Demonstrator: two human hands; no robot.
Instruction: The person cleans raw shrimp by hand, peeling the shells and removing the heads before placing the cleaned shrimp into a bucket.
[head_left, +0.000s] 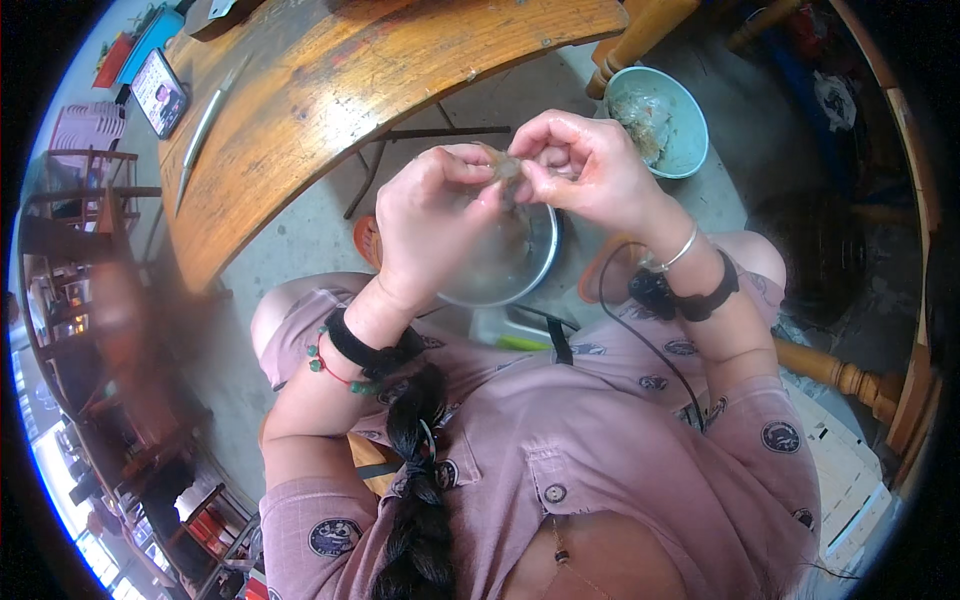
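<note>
A small translucent greyish piece (507, 166), which looks like a raw shrimp, is pinched between the fingertips of both hands. My left hand (424, 206) grips it from the left, thumb and forefinger pressed to it. From the other side, my right hand (592, 161) holds it with bent fingers, and both hands look wet. Directly below stands a round metal basin (553, 244) on the floor between my feet. My left hand hides much of the basin, and its cloudy contents are blurred.
A light teal bowl (703, 139) with a plastic bag and scraps stands beyond my right hand. On the wooden table (360, 82) lie a slim knife (202, 131) and a propped phone (159, 94). A black cable (637, 322) crosses my lap near my right wrist.
</note>
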